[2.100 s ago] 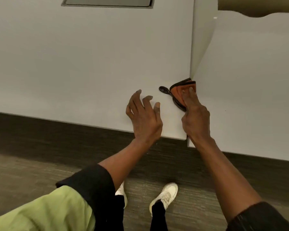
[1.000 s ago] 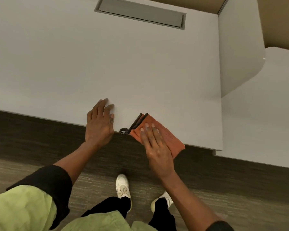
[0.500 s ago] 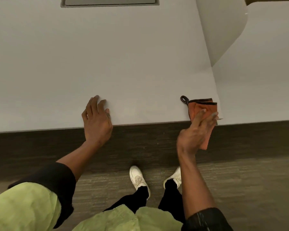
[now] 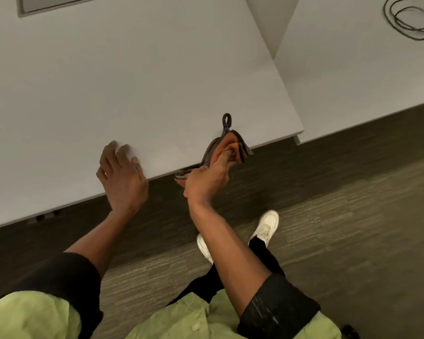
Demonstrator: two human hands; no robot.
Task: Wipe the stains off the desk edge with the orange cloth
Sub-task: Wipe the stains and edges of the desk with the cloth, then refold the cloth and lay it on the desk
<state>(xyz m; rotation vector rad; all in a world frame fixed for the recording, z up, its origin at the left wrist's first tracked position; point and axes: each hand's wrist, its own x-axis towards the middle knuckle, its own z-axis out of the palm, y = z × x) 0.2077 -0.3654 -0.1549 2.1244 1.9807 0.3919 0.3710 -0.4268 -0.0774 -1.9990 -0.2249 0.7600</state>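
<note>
Two hands here: left hand lies flat with fingers spread on the white desk, right hand grips the one orange cloth, bunched over the desk edge. One coiled cable on the neighbouring desk.

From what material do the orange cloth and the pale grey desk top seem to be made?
The orange cloth with dark trim looks like soft woven or microfibre fabric: it folds and drapes over the desk edge under the right hand, and has a stitched loop. The pale grey desk top looks like matte laminate board: flat, even colour, no grain, a thin sharp edge. The core cannot be told.
</note>
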